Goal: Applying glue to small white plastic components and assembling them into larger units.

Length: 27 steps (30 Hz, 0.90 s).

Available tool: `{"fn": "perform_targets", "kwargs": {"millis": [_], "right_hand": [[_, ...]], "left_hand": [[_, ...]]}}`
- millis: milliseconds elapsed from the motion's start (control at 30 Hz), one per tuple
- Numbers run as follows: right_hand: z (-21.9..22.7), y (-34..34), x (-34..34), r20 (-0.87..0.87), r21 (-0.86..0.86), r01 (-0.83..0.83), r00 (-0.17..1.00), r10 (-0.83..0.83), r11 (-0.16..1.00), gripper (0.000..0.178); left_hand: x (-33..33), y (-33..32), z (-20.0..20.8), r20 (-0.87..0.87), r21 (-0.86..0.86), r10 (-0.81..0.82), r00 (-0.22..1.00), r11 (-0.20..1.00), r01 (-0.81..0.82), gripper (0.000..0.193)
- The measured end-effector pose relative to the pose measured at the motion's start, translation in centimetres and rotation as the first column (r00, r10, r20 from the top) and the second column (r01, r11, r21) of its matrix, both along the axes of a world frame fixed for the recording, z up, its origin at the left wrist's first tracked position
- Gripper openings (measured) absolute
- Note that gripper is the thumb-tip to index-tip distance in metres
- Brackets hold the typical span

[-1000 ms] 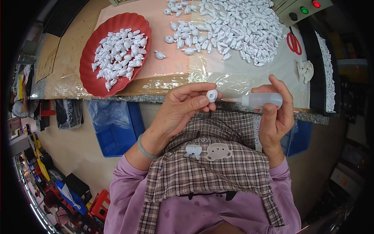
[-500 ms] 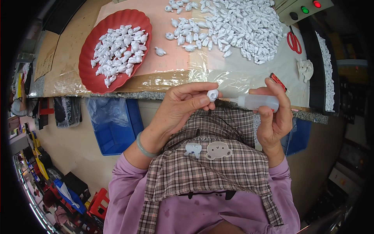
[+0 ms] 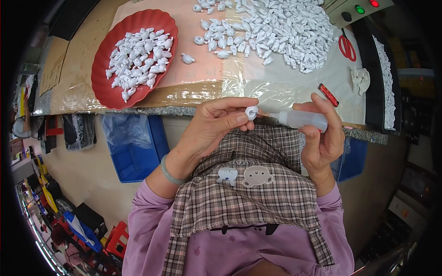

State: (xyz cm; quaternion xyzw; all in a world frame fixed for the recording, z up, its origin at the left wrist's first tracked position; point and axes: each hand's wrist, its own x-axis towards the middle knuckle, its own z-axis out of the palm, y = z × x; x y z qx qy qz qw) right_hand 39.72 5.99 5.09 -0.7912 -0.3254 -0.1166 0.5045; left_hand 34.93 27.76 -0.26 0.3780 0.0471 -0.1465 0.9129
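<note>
Between the thumb and fingers of my left hand is a small white plastic piece with a hollow opening. My right hand holds a translucent squeeze bottle on its side, the thin nozzle pointing left. That tip reaches the piece's opening; whether it touches or enters I cannot tell. On the table beyond, a red scalloped plate bears many white animal-shaped pieces. A large heap of small white parts spreads to its right, and one lone piece lies between.
Red-handled scissors, a red object and a crumpled white lump lie on the right. Behind them stands a box with coloured buttons, beside a black tray of white parts. Blue bins sit below the table edge.
The bottle in my right hand has shifted slightly left, bringing its nozzle closer to the white piece. The piece has turned a little in my left fingers.
</note>
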Motion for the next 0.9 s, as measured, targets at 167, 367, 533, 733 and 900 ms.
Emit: {"fn": "perform_targets", "kwargs": {"millis": [167, 367, 533, 733, 900], "right_hand": [[0.05, -0.12, -0.05, 0.108, -0.049, -0.002, 0.994, 0.007, 0.999, 0.043], [0.09, 0.06, -0.17, 0.241, -0.115, 0.002, 0.97, 0.026, 0.993, 0.044], [0.12, 0.14, -0.04, 0.33, -0.167, 0.011, 0.943, 0.045, 0.986, 0.045], [0.3, 0.24, 0.1, 0.336, -0.179, -0.017, 0.939, 0.078, 0.984, 0.046], [0.2, 0.43, 0.08, 0.248, -0.136, -0.032, 0.967, 0.065, 0.99, 0.043]], "left_hand": [[0.07, -0.07, -0.16, 0.001, -0.026, 0.004, 1.0, 1.0, -0.004, 0.033], [0.11, 0.0, 0.01, 0.0, -0.021, 0.023, 1.0, 1.0, -0.023, 0.031], [0.23, -0.09, -0.04, -0.005, 0.014, 0.077, 0.997, 0.997, -0.077, 0.031], [0.29, -0.04, -0.22, 0.005, 0.052, 0.093, 0.996, 0.994, -0.093, 0.032], [0.36, 0.02, -0.16, 0.008, 0.045, 0.095, 0.995, 0.994, -0.095, 0.032]]}}
